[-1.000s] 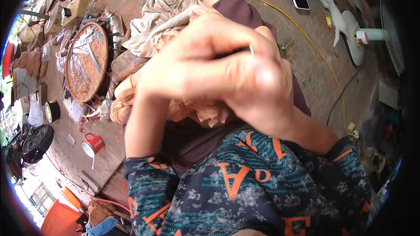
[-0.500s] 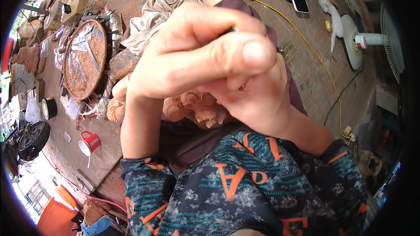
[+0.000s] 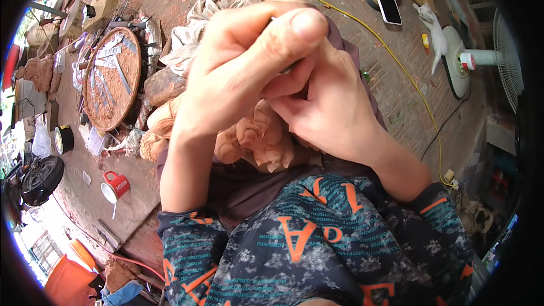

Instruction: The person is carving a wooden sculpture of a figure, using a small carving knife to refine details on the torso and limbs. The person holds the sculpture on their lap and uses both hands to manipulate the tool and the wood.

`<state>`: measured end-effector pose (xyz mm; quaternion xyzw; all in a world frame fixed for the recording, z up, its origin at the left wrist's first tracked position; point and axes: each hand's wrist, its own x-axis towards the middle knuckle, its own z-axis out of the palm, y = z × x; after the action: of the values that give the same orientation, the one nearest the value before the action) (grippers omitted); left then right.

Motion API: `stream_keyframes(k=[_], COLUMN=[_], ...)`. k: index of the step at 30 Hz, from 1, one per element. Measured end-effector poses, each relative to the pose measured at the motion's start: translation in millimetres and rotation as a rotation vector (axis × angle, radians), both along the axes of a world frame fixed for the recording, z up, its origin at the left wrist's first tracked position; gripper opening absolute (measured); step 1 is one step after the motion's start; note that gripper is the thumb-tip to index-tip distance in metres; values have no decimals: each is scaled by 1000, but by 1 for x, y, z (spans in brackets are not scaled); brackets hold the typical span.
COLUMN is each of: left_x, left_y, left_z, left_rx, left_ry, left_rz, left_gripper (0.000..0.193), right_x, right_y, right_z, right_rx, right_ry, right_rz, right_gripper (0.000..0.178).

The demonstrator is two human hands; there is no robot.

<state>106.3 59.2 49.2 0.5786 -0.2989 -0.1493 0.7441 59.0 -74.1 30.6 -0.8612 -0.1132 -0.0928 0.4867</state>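
Both hands are together, raised above a carved reddish-brown wood piece (image 3: 260, 139) with rounded, curling shapes that rests by my lap. My left hand (image 3: 238, 62) is closed, its thumb laid along the top of curled fingers. Small dark metallic glints show at its fingers, but the thing held is almost wholly hidden. Pressed against it from the right, my right hand (image 3: 337, 99) is also closed; its fingertips lie behind the left hand. What it grips cannot be made out.
On the left lies a round woven tray (image 3: 139, 76) of wood shavings and metal blades (image 3: 122, 73). Beside my lap are wood pieces (image 3: 164, 85) and a crumpled cloth (image 3: 218, 1). A red mug (image 3: 116, 186), phone (image 3: 386, 2), yellow cord (image 3: 391, 59), white cat (image 3: 436, 37) and fan (image 3: 456, 62) surround me.
Both hands have shifted slightly, the left thumb moving up and to the left. More of the carved wood piece shows beneath them.
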Motion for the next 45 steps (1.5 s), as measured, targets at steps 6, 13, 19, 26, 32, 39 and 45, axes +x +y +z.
stream_keyframes(k=[6,13,19,26,32,39,45], left_x=[-25,-100,-127,-135,-141,-132,-123], left_y=[-20,-58,-64,-63,-55,-53,-57], left_z=[13,-7,-16,-24,-25,-42,-40], left_rx=[-7,243,245,197,200,82,-17], left_ry=[-376,-758,-770,-726,-718,-728,-569], left_rz=[129,377,509,606,671,940,1167], left_gripper=[42,32,42,35,35,33,32], right_x=[-16,-46,-67,-77,-77,-51,-41], right_y=[-11,-23,-16,-16,0,-6,-2], right_z=[5,-28,-12,-21,-11,-16,-10], right_rx=[72,101,21,279,194,-153,-257], right_ry=[-91,-53,91,283,276,110,52], right_rz=[87,221,175,251,166,372,446], right_gripper=[41,34,24,35,25,19,21])
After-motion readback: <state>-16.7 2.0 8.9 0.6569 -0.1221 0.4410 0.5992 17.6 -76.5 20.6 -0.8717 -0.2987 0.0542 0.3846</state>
